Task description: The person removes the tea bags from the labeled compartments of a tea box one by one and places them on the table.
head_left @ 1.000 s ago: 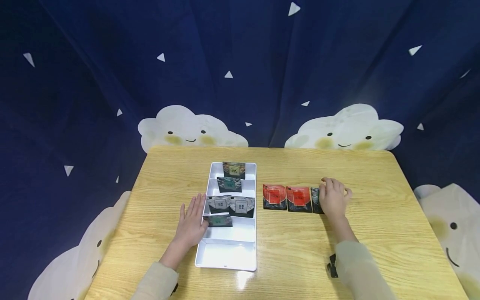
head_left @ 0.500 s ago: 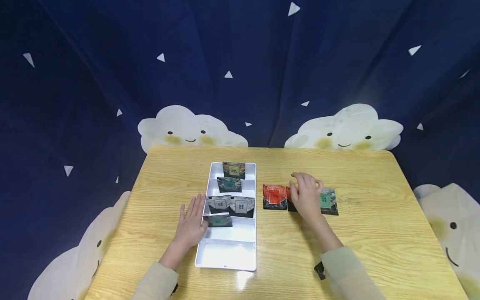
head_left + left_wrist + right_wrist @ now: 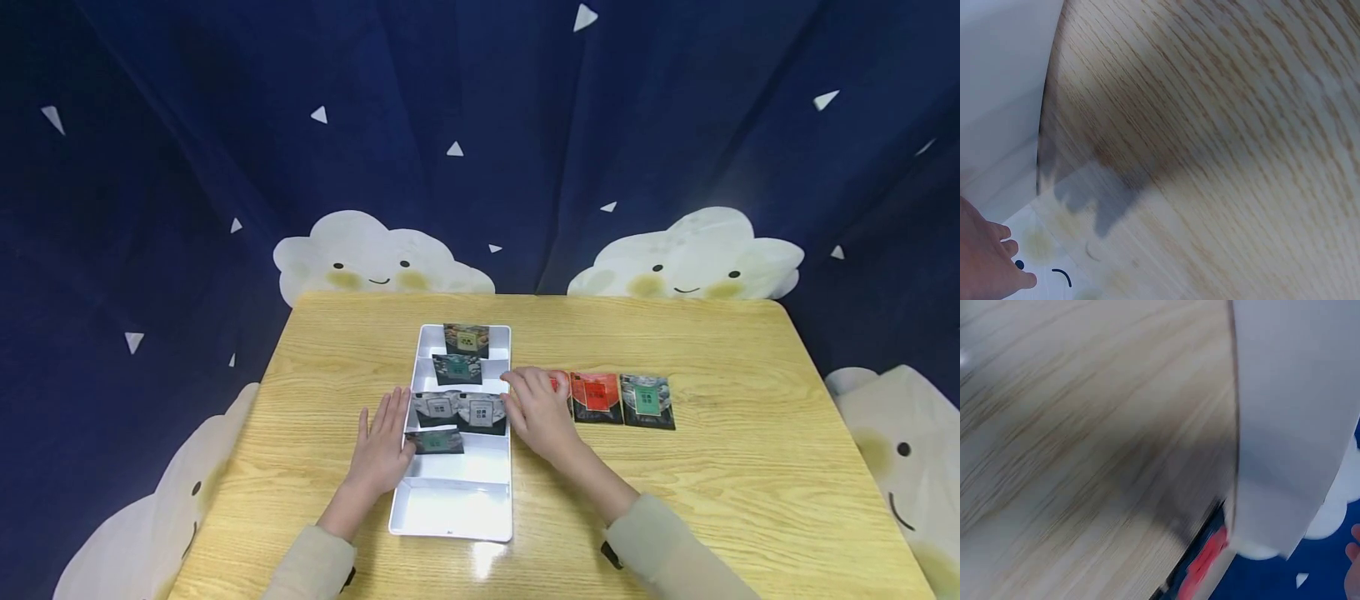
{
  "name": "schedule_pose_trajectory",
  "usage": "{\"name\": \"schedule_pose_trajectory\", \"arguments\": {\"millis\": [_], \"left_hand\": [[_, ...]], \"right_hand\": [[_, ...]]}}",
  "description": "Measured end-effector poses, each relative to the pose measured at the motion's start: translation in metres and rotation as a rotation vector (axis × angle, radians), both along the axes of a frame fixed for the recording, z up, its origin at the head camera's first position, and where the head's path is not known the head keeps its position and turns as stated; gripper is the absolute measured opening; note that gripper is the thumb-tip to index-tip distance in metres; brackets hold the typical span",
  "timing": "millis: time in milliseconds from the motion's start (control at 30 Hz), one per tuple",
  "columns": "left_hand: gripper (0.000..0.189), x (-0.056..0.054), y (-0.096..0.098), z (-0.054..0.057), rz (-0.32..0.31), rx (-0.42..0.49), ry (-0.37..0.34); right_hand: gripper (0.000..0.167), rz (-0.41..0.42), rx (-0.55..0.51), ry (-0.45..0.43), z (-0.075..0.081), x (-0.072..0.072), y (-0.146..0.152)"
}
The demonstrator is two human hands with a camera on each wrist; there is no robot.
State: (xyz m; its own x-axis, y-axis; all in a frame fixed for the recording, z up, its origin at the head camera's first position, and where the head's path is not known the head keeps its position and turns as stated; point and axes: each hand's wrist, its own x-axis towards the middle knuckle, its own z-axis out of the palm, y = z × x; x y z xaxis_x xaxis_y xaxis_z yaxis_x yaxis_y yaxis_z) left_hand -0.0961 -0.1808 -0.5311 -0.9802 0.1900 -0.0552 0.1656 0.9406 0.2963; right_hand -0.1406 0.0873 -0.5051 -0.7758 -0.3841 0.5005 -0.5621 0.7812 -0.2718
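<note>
Head — oblong tray [image 3: 450, 508] (white, glossy)

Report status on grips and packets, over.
Left grip at tray, left edge. Right grip at right edge, hold unclear. Leftmost red packet partly hidden by it.

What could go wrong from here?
Judging by the head view:

1. Snag: the right hand is at the tray's right rim, by the right-hand grey packet; a careless sweep might tip it.

2. Nudge: that hand partly covers the nearest red packet, so it could get pushed out of line unnoticed.

3. Bump: the left hand's thumb is right by the lower green packet, and might dislodge it.
</note>
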Motion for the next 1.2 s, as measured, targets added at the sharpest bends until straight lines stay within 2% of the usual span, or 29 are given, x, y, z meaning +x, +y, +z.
{"name": "schedule_pose_trajectory", "arguments": {"millis": [200, 400, 733, 933, 1200], "left_hand": [[0.077, 0.0, 0.0, -0.001, 0.005, 0.008, -0.005], [0.077, 0.0, -0.001, -0.001, 0.004, 0.013, -0.015], [0.077, 0.0, -0.001, 0.0, -0.001, 0.008, -0.006], [0.076, 0.0, -0.001, 0.0, -0.007, -0.006, -0.001], [0.076, 0.001, 0.0, 0.0, -0.007, -0.007, 0.009]], "right_hand": [[0.027, 0.077, 0.044, -0.003, 0.002, 0.007, -0.025], [0.03, 0.114, 0.13, -0.005, 0.001, 0.012, -0.044], [0.036, 0.188, 0.261, -0.085, -0.003, 0.018, -0.068], [0.037, 0.209, 0.301, -0.119, -0.005, 0.019, -0.078], [0.033, 0.183, 0.36, -0.102, -0.012, 0.018, -0.083]]}}
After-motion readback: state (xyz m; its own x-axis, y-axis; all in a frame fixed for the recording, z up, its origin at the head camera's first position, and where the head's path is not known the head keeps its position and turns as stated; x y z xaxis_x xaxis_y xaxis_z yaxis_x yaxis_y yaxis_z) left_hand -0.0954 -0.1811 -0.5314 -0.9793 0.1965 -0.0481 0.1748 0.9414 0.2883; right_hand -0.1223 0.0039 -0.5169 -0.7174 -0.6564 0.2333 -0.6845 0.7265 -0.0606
